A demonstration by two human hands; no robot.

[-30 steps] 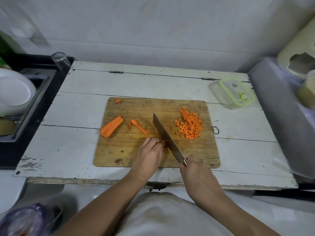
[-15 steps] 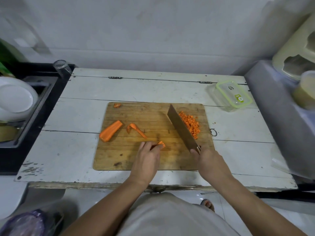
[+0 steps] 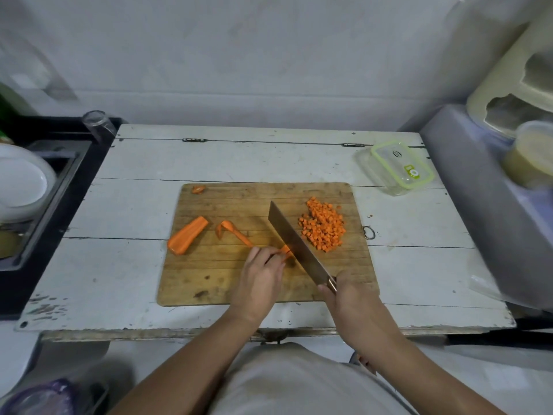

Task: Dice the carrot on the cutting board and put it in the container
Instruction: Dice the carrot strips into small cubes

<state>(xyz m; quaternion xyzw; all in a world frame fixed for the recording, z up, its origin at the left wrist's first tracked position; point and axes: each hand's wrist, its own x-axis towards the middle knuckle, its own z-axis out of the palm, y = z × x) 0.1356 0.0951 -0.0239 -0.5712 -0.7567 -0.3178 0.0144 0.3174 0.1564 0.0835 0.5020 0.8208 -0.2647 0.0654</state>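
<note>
A wooden cutting board (image 3: 209,277) lies on the white table. My left hand (image 3: 260,277) pins a small carrot strip (image 3: 285,250) to the board. My right hand (image 3: 344,298) grips the handle of a cleaver (image 3: 294,245), whose blade rests against the strip. A pile of diced carrot (image 3: 323,224) sits at the board's right. A larger carrot chunk (image 3: 187,235) lies at the left, a curled carrot peel (image 3: 232,230) beside it, and a small end piece (image 3: 198,189) near the far left corner. A clear container with a green-rimmed lid (image 3: 401,167) stands at the table's far right.
A dark sink (image 3: 45,187) with a white plate (image 3: 21,181) is on the left, with a glass (image 3: 97,122) at its corner. A grey surface (image 3: 493,205) holding tubs rises on the right. A metal ring (image 3: 369,232) lies beside the board.
The cleaver swung right to the diced pile half a second ago, then came back left to the strip under my left hand. The diced pile now lies more spread out.
</note>
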